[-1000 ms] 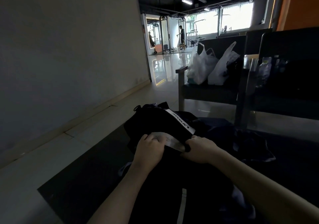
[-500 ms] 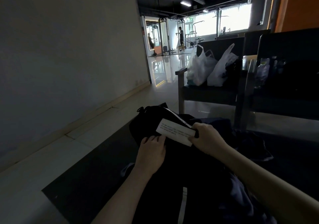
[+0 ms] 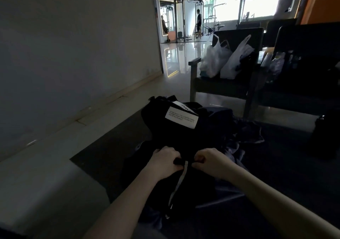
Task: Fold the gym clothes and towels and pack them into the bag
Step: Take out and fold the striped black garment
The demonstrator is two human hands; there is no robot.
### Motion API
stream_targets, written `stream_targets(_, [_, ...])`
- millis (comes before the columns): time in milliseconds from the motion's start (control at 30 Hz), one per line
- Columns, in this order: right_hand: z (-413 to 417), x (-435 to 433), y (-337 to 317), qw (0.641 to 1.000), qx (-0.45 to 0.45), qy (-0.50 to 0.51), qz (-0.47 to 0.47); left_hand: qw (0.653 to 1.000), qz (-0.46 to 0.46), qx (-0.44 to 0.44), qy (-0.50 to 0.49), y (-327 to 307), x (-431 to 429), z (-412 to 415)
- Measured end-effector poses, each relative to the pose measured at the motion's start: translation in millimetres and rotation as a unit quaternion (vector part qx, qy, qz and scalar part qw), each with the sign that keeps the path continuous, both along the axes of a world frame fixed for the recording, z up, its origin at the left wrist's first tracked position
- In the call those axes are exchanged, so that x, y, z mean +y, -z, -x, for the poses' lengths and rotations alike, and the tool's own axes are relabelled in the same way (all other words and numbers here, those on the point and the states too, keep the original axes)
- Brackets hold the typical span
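Note:
A black bag point(image 3: 165, 121) with a white printed label point(image 3: 181, 118) sits on a dark mat in front of me. Nearer to me lies a black garment point(image 3: 185, 187) with a white stripe down its middle. My left hand point(image 3: 163, 160) and my right hand point(image 3: 211, 162) grip the garment's far edge side by side, fingers curled into the cloth on either side of the stripe. More dark, greyish clothing point(image 3: 244, 135) lies crumpled to the right of the bag.
A dark chair point(image 3: 226, 84) behind the bag carries two white plastic bags point(image 3: 213, 58). A second dark seat point(image 3: 303, 73) with bottles stands to the right. A grey wall point(image 3: 73, 45) runs along the left. People stand by gym machines far back.
My right hand let go of the white label, which now lies flat on the bag. Both hands moved back toward me and took hold of the striped black garment.

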State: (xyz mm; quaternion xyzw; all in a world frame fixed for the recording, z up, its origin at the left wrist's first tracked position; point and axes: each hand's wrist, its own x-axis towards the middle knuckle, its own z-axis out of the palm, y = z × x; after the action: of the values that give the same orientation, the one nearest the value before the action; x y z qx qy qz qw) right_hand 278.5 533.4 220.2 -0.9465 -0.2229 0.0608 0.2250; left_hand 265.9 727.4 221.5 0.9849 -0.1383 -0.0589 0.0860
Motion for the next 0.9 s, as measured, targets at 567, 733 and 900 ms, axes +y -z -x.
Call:
stream_targets(567, [67,-36,-37,0.932,0.004,0.145,-0.331,0.865,0.492,-0.047,-0.085,-80,-70,58])
stream_targets(733, [89,-88,-71,0.896,-0.058,0.219,-0.382,0.894,0.445,0.043,-0.018,-89,-104,74])
stream_targets(900, [115,-141,-79,0.873,-0.066,0.284,-0.39,0.956,0.275,0.095,-0.04,-42,-136,88])
